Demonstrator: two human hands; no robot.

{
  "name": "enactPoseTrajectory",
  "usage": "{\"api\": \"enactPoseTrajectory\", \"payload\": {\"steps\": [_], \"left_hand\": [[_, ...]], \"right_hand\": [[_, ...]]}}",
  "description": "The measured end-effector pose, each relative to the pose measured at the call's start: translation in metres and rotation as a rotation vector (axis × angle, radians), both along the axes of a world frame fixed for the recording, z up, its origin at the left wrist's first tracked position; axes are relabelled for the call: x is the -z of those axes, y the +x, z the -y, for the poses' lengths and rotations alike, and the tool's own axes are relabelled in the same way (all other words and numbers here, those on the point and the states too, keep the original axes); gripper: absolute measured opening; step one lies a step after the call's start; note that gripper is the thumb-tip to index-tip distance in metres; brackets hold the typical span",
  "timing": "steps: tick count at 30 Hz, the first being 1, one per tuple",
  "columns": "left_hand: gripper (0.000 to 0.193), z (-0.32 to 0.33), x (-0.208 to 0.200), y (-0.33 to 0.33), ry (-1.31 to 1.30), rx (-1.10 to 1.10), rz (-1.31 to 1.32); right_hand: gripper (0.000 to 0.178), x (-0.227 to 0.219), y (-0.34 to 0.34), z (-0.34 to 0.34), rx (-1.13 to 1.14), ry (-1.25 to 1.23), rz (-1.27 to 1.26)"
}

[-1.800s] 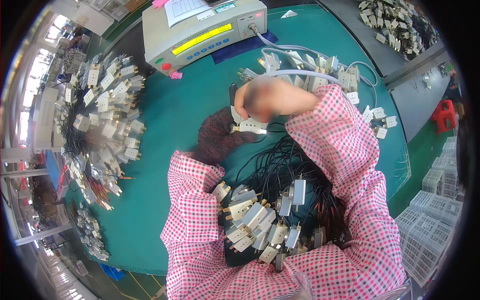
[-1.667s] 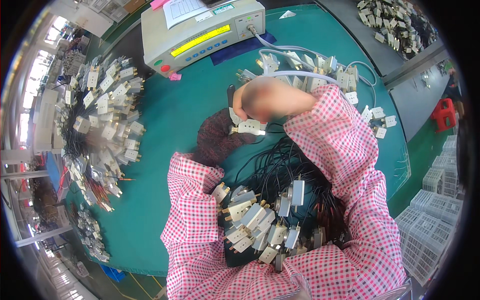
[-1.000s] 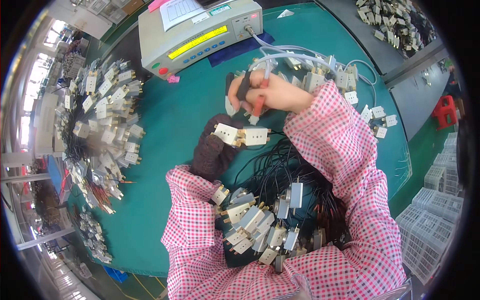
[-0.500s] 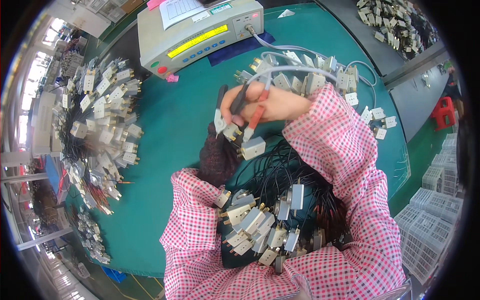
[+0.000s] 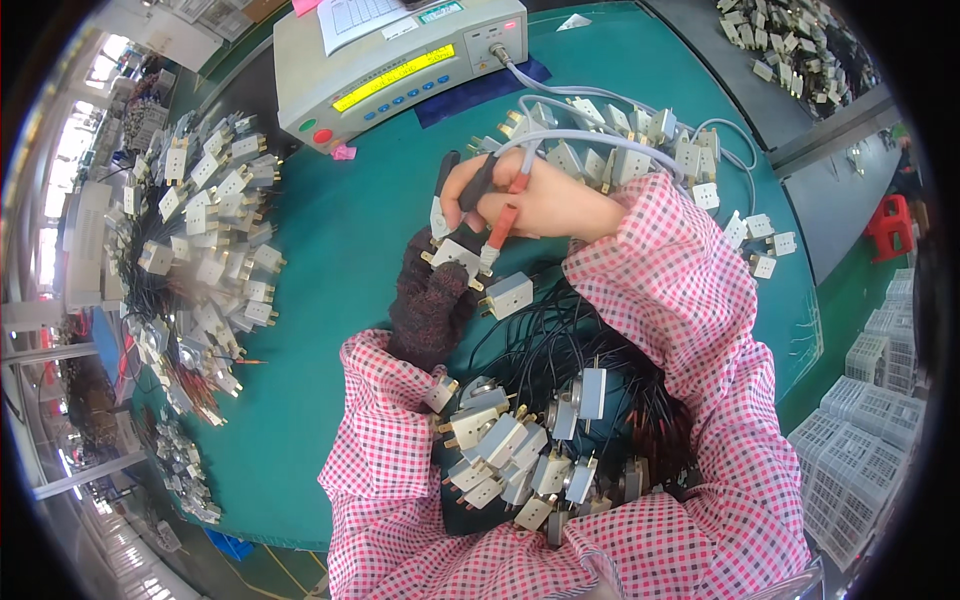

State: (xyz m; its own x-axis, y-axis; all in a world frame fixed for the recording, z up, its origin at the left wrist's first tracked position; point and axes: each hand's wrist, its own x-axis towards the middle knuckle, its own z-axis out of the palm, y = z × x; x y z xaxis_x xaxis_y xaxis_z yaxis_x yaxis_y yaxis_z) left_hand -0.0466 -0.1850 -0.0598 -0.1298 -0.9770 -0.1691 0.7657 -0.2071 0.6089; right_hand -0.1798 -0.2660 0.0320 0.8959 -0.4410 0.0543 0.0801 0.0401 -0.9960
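Observation:
My left hand (image 5: 432, 305), in a dark knitted glove, is closed on a white plug (image 5: 459, 257) with brass prongs. Just above it, my bare right hand (image 5: 555, 198) grips a pair of test clips: a red-handled clip (image 5: 503, 226) whose tip is at the plug's right side, and a black-handled clip (image 5: 479, 183) with a pale jaw by the plug's upper left. Whether either jaw bites on a prong I cannot tell. Another plug (image 5: 510, 294) lies right below the hands. Between my forearms sits a heap of grey-white plugs (image 5: 508, 440) with black cables (image 5: 545, 335).
A grey tester (image 5: 400, 70) with a lit yellow display stands at the back of the green table (image 5: 300, 400); its grey cable (image 5: 590, 137) runs to the clips. Bundles of plugs lie at the left (image 5: 205, 215) and back right (image 5: 688, 158). White crates (image 5: 865, 440) and a red stool (image 5: 888, 228) are at right.
The plug in my left hand has turned and come up, showing its white body between the clips. My right hand has shifted slightly, its red clip moving close to the plug.

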Motion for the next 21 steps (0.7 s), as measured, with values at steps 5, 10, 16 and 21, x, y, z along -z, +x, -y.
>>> {"api": "enactPoseTrajectory", "payload": {"steps": [5, 10, 16, 21], "left_hand": [[0.041, -0.109, -0.02, 0.029, -0.038, 0.001, 0.024], [0.04, -0.134, -0.032, 0.033, -0.08, -0.018, 0.054], [0.039, -0.04, -0.037, 0.018, -0.139, -0.088, 0.115], [0.038, -0.145, -0.042, 0.023, -0.183, -0.053, 0.097]], "right_hand": [[0.015, 0.0, -0.006, 0.004, -0.001, -0.146, 0.013], [0.015, -0.008, -0.005, 0.004, -0.027, -0.22, 0.051], [0.01, -0.03, 0.019, -0.024, -0.046, -0.084, 0.009], [0.011, -0.035, -0.005, -0.02, 0.056, 0.089, -0.096]]}}
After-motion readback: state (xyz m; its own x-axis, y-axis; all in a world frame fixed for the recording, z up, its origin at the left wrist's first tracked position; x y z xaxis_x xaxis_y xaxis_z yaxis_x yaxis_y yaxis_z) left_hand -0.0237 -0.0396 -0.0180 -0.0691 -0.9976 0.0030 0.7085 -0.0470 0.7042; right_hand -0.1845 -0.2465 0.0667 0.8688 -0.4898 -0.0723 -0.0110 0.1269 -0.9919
